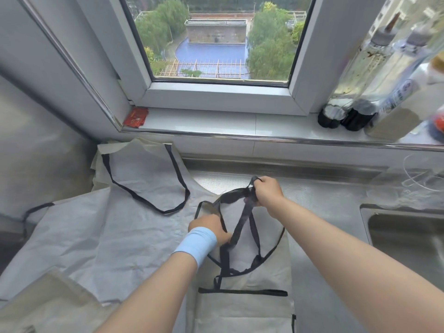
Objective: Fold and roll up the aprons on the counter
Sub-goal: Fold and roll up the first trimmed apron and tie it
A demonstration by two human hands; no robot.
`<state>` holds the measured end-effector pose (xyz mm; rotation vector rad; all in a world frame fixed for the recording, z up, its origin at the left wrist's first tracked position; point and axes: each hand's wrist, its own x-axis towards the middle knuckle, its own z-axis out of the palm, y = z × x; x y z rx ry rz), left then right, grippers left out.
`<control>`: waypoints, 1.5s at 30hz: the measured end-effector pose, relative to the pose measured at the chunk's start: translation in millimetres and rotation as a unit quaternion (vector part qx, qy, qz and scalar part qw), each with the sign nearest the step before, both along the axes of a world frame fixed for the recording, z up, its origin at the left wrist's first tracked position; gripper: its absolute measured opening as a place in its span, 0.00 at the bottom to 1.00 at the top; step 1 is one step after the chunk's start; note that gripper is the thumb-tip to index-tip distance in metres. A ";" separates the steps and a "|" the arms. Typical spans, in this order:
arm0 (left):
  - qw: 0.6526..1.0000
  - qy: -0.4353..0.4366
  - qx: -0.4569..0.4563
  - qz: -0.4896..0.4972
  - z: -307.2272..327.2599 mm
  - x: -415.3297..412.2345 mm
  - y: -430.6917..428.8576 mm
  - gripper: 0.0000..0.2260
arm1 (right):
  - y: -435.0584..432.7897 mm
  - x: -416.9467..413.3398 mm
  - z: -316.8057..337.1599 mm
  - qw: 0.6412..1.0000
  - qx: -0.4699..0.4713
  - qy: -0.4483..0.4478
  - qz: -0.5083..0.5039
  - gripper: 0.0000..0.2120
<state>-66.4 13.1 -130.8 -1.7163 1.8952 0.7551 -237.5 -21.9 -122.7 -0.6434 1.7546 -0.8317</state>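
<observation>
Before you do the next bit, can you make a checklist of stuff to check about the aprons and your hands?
1. Right hand grips the top of the black straps: ok.
2. Left hand holds the straps lower down: ok.
3. Straps free of tangles: cannot tell, they cross each other.
4. Near apron folded narrow on the counter: ok.
5. Near apron clear of the sink: ok.
6. Second apron folded: not ok, it lies spread out.
</observation>
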 end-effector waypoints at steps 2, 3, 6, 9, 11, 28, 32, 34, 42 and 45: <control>0.999 0.035 0.011 0.026 -3.1 -1.0 2.1 0.09 | 6.7 0.1 -7.3 0.999 -0.001 -0.021 0.026 0.07; 0.997 0.062 0.015 0.054 -3.6 -0.4 -0.1 0.07 | 11.5 -0.1 -10.5 0.999 -0.003 -0.020 0.044 0.08; 0.940 0.217 -0.013 0.261 4.2 5.7 -20.8 0.07 | 28.9 -4.2 -15.5 0.994 -0.004 0.051 0.098 0.23; 0.712 0.464 -0.031 0.526 25.7 14.2 -54.0 0.07 | 43.1 -6.9 -21.4 0.985 -0.011 0.090 0.149 0.29; 0.621 0.551 -0.056 0.554 37.6 18.6 -71.1 0.04 | 45.2 -5.9 -25.6 0.982 -0.023 0.110 0.150 0.31; 0.995 0.060 -0.058 -0.061 -3.4 -6.0 -30.3 0.19 | 18.0 0.7 -19.0 0.982 0.034 0.067 0.172 0.08; 0.972 0.225 0.052 0.044 5.4 -16.8 -42.6 0.08 | -10.4 4.0 0.5 0.978 -0.026 -0.203 0.045 0.11; 0.871 0.378 0.166 0.264 20.7 -21.5 -46.3 0.11 | -18.7 1.9 5.6 0.969 -0.033 -0.229 0.090 0.20; 0.802 0.418 0.029 0.425 20.4 1.7 -73.6 0.06 | -2.7 -4.8 4.3 0.977 -0.050 0.205 0.032 0.08; 0.800 0.331 -0.051 0.497 15.0 25.2 -87.1 0.08 | 15.1 -0.3 -2.6 0.934 0.108 0.291 0.180 0.19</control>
